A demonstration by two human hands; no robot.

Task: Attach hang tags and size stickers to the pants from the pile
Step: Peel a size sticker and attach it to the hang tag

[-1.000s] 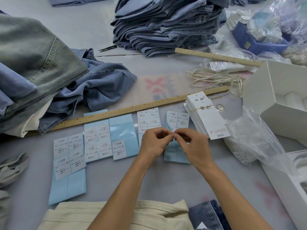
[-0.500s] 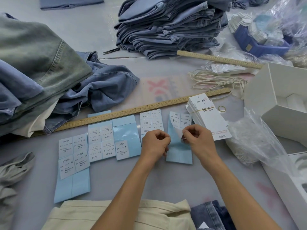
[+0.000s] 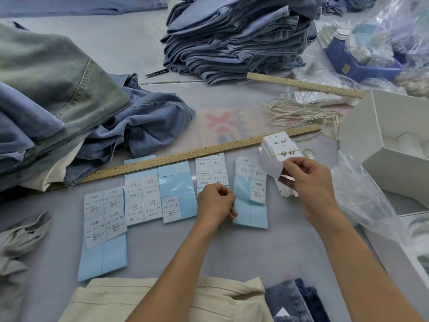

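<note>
Several light-blue backing sheets with white size stickers (image 3: 104,211) lie in a row on the grey table. My right hand (image 3: 306,182) pinches a peeled white sticker (image 3: 270,167) just above the rightmost sheet (image 3: 249,214), beside the bundle of white hang tags (image 3: 279,147). My left hand (image 3: 216,203) is a curled fist resting on the left edge of that sheet, next to the L stickers (image 3: 211,169). A stack of folded blue jeans (image 3: 234,36) stands at the back. Cream pants (image 3: 162,300) lie at the near edge.
A long wooden ruler (image 3: 185,156) runs behind the sheets, a second ruler (image 3: 304,84) further back. Loose jeans (image 3: 58,108) pile up at left. Cream strings (image 3: 301,112), white boxes (image 3: 383,140), plastic bags (image 3: 362,196), a blue bin (image 3: 357,63) and snips (image 3: 156,73) surround the work area.
My right hand has peeled a sticker off the rightmost sheet and lifted it up and to the right toward the hang tags. My left hand dropped to the sheet's edge.
</note>
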